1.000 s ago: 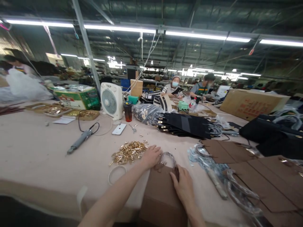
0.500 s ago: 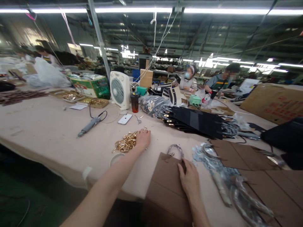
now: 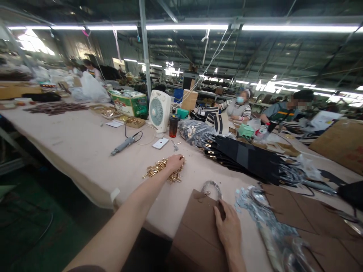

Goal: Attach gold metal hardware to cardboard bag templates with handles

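Note:
My left hand (image 3: 174, 163) reaches out over a heap of small gold metal fittings (image 3: 160, 169) on the beige table, fingers curled down into the heap; what they grip is hidden. My right hand (image 3: 228, 227) lies flat on a brown paper bag (image 3: 198, 230) at the table's near edge, fingers pressed near the bag's top. The bag's plastic-wrapped handle (image 3: 212, 187) loops just beyond my fingertips.
An electric screwdriver (image 3: 123, 144), white phone (image 3: 160, 143), dark red cup (image 3: 173, 126) and small white fan (image 3: 159, 110) lie beyond the heap. Black bags (image 3: 244, 156) are stacked to the right, brown bags (image 3: 297, 209) nearer. Two people sit across the table. The table edge (image 3: 93, 185) drops to a green floor.
My left hand left the bag's top and moved out to the gold fittings. My right hand stayed on the bag. The view swung left.

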`<action>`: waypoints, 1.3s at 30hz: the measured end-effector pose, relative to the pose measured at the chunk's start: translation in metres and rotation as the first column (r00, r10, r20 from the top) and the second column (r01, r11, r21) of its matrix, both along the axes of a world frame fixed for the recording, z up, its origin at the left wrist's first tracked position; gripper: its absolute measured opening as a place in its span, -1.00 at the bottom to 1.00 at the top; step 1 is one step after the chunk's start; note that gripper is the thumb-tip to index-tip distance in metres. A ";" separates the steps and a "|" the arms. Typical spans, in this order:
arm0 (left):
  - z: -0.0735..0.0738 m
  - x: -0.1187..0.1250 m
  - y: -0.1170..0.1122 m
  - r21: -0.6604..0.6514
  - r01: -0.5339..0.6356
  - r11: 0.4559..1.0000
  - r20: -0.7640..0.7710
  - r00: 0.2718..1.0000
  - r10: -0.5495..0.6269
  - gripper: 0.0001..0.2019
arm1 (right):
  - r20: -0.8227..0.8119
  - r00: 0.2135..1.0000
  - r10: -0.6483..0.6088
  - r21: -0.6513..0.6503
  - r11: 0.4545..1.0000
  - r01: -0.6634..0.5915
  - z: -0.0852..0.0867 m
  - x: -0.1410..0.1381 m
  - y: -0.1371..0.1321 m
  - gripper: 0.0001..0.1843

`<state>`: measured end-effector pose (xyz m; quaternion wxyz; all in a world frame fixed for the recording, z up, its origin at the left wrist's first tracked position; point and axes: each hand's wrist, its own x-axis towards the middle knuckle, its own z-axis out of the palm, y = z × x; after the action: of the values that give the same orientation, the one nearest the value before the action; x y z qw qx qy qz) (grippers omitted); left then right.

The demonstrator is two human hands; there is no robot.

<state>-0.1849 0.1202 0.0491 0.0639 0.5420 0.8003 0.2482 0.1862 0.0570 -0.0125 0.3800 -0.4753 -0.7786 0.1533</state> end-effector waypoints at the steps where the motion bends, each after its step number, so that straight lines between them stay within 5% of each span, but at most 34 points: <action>1: 0.002 -0.001 -0.003 0.024 0.013 1.000 0.014 1.000 -0.013 -0.64 | -0.020 1.000 -0.009 -0.007 1.000 0.009 0.001 0.000 -0.001 -0.47; 11: 0.027 0.005 -0.036 0.187 0.247 0.951 0.030 0.966 -0.257 -0.76 | -0.408 0.893 -0.190 -0.237 0.967 0.097 0.016 0.009 -0.015 -0.47; 18: 0.032 0.023 -0.037 0.304 0.311 0.900 0.101 0.929 -0.355 -0.74 | -0.514 0.840 -0.172 -0.236 0.970 0.055 0.023 0.003 -0.039 -0.59; 23: 0.012 0.040 -0.042 0.345 0.269 0.899 0.231 0.904 -0.359 -0.68 | -0.553 0.808 -0.205 -0.259 0.964 0.067 0.027 0.000 -0.042 -0.60; 28: -0.014 0.052 -0.071 0.388 0.190 0.902 0.342 0.879 -0.333 -0.70 | -0.544 0.814 -0.203 -0.288 0.956 0.046 0.025 0.002 -0.039 -0.58; 34: -0.026 0.061 -0.101 0.509 0.050 0.859 0.412 0.862 -0.295 -0.72 | -0.570 0.787 -0.236 -0.275 0.957 0.088 0.022 0.005 -0.039 -0.62; 39: -0.038 0.083 -0.122 0.539 -0.067 0.840 0.540 0.793 -0.283 -0.68 | -0.655 0.687 -0.315 -0.295 0.943 0.151 0.012 0.011 -0.035 -0.61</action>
<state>-0.1015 -0.0016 0.0113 0.1758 0.4777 0.6033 0.6139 0.1973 0.0219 -0.0001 0.6055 -0.5172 -0.4903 0.3543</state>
